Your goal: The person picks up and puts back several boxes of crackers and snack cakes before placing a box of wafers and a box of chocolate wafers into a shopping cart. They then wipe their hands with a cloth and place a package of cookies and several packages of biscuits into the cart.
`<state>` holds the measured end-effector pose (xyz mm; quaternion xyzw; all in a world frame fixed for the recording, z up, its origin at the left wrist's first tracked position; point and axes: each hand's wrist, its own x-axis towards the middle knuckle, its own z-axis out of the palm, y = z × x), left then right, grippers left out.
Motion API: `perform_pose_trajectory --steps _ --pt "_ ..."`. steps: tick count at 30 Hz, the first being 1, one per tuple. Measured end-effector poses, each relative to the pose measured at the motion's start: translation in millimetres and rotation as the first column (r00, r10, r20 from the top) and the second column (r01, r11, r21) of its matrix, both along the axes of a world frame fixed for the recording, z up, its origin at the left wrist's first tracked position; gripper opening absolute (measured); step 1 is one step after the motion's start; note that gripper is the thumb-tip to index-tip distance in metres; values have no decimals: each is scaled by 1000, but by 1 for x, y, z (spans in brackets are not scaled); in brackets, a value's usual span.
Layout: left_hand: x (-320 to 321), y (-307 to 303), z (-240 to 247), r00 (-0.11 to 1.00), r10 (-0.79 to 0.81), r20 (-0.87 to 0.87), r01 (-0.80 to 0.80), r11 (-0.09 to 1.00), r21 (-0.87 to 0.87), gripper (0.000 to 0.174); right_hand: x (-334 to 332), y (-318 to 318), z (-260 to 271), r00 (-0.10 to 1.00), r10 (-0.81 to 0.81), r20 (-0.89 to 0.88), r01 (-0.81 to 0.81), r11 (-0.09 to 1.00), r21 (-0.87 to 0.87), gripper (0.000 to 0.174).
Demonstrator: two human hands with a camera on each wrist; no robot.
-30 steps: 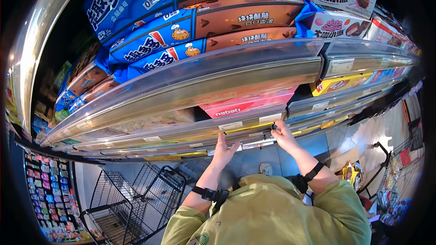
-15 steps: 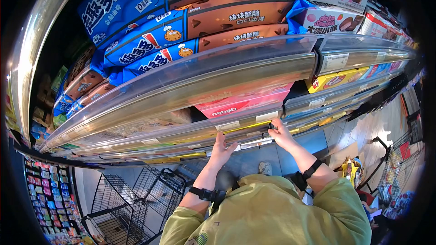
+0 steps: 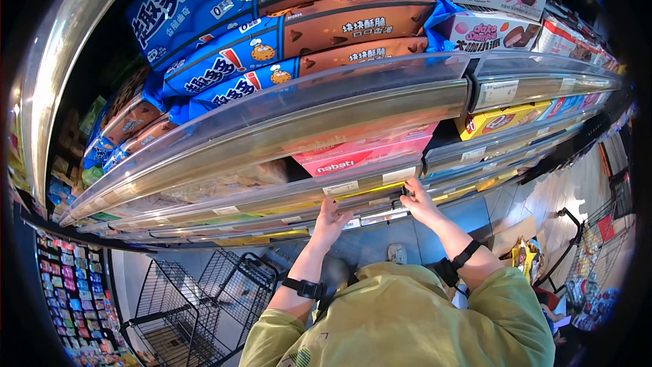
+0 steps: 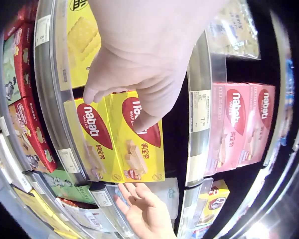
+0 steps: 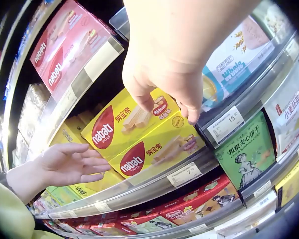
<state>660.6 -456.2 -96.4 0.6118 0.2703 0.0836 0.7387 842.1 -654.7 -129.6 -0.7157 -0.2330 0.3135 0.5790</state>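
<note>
Two yellow nabati wafer boxes [image 4: 135, 158] are stacked on a shelf behind a clear front lip. My left hand [image 3: 329, 223] is at their left end, fingers extended and thumb apart; in the right wrist view this left hand [image 5: 70, 163] has its fingertips right by the box ends. At the opposite end is my right hand [image 3: 422, 205]. Seen from the right wrist, the right hand [image 5: 164, 74] reaches down with its thumb over the upper box [image 5: 134, 119] and fingertips near the corner. The left wrist view shows the right hand's fingers [image 4: 139, 195] loosely extended at the boxes' edge.
Pink nabati boxes [image 3: 370, 156] sit one shelf above, below blue and brown cookie packs [image 3: 360, 24]. Green [image 5: 246, 152] and red biscuit boxes [image 5: 189, 204] occupy neighbouring shelves. Price tags line the shelf edges. A black wire cart [image 3: 183, 306] stands behind at left.
The head view has shifted slightly, so the shelves sit a little further left. Both hands stay at the two ends of the yellow boxes, with only slight finger movement.
</note>
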Motion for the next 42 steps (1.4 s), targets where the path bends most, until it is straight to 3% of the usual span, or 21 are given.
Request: perform_pose_trajectory --steps 6,12,15,18,20,21,23,25,26,28,30,35,38,40,42 --pt "-1 -3 2 987 89 -131 -96 994 -46 84 10 -5 -23 998 2 -59 1 999 52 66" --pt "-8 0 -9 994 96 -55 -97 995 -10 88 15 -17 -29 1000 -9 -6 10 998 56 69" --pt "-21 3 -5 994 35 -105 -36 999 0 77 14 -27 -17 998 -11 54 8 999 53 56" --pt "-44 11 -15 983 -74 -170 92 991 100 49 21 -43 -14 995 75 63 -77 997 18 41" --pt "-61 13 -26 983 -67 -171 84 992 94 32 23 -55 -12 987 94 128 -94 996 -11 34" --pt "-66 15 -25 967 -80 -240 102 991 82 32 23 -62 -7 981 97 167 -92 995 -36 31" --pt "-74 5 -14 937 52 -346 -46 999 26 40 25 -73 22 973 88 213 -80 996 -48 28" --pt "-75 1 -11 932 72 -355 -67 997 24 41 22 -89 69 919 75 386 -58 997 -55 27" --pt "-76 -2 -8 923 94 -373 -98 995 10 42 23 -97 83 922 68 382 -53 997 -50 27" --pt "-70 -9 -5 917 111 -383 -118 993 5 40 29 -112 111 722 -71 688 33 997 68 30" --pt "-62 -11 -14 920 115 -376 -108 993 40 39 43 -125 145 495 -190 848 43 980 195 36" --pt "-28 -46 1 929 166 -331 -130 983 127 36 97 -154 206 133 -353 926 227 920 319 43" --pt "-15 -66 8 950 117 -290 -79 987 139 38 125 -155 231 113 -283 952 309 921 237 43" --pt "-13 -78 17 951 118 -285 -80 987 140 39 140 -151 227 120 -77 990 374 927 27 41" --pt "-14 -87 31 947 72 -312 -29 990 140 37 143 -147 221 152 -89 984 316 948 37 42"
